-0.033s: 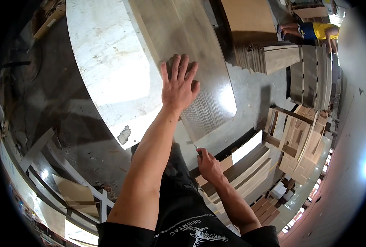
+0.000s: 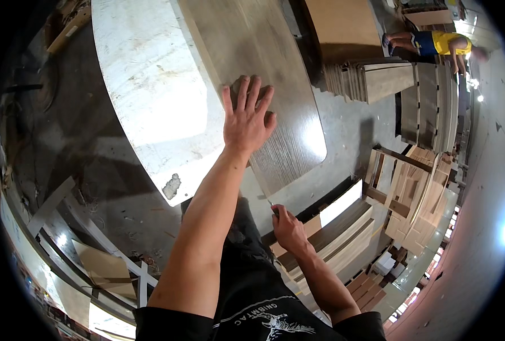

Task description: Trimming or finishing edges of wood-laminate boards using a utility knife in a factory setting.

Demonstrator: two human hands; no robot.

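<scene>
My left hand [image 2: 244, 126] lies flat with fingers spread on a grey-brown wood-grain board [image 2: 289, 139]. The board rests on a worn white tabletop [image 2: 144, 74], covering its right part and reaching past its near right side. One board corner is rounded. Close to the board's near end, my right hand [image 2: 290, 230] is closed around a small slim tool [image 2: 274, 208]. A thin tip points from the fist toward the board edge; most of the tool is hidden in the fingers, and its exact kind cannot be made out.
Stacked panels [image 2: 343, 82] stand at the upper right beside a large brown sheet [image 2: 343, 25]. A person in a yellow top [image 2: 443, 42] is farther off. Wooden frames [image 2: 400, 182] and long planks [image 2: 332, 238] lie to the right. Metal framing [image 2: 102, 233] is at lower left.
Both hands, the tool and the board hold their places. Far off, the person in yellow shows slightly differently against the bright light.
</scene>
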